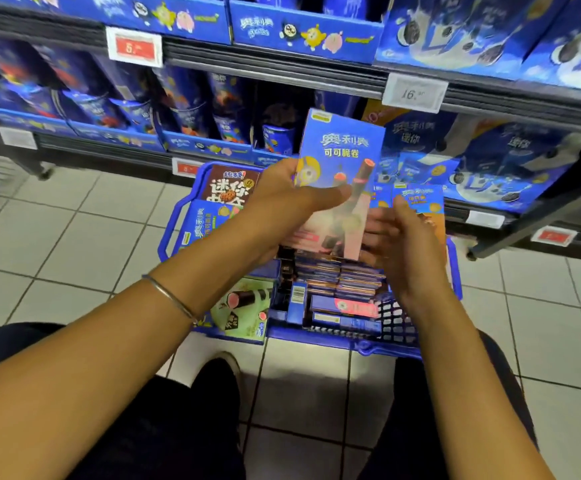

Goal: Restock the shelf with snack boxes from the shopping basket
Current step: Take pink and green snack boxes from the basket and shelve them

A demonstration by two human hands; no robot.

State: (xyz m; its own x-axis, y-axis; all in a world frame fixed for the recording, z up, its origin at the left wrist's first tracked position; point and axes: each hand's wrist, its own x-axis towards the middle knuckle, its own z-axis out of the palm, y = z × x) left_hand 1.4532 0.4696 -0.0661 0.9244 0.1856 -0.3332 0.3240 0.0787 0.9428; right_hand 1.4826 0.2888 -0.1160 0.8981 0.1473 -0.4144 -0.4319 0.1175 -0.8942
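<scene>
Left hand (289, 192) grips the snack box (337, 157) by its left edge, thumb laid across the printed front, fingers behind it; the blue-and-pink box is upright, slightly tilted, above the shopping basket (174, 233) and in front of the lower shelf (275, 71); right hand (400, 237) is relaxed with straight fingers at the box's lower right corner, holding nothing; motion blur hides whether it touches the carton. Judgement: the step in hand is carrying this box from basket to shelf; to do it well, let the right hand steady the bottom edge so that the thin carton is not bent by a one-sided pinch; keep the front face outward; aim for a row of matching blue packs and slide it in base first so that neighbours are not toppled. Containers: the basket stands on the tiled floor just before the shelf; inside it, a stack of flat boxes (337, 278) lies on edge at the centre, a brown box (232, 185) stands at the far left, a green box (244, 306) lies at the near left, and a blue-and-orange box (420, 202) stands beyond the right hand; shelf trays above hold dense rows of blue packs; a price tag (415, 93) hangs on the rail.
</scene>
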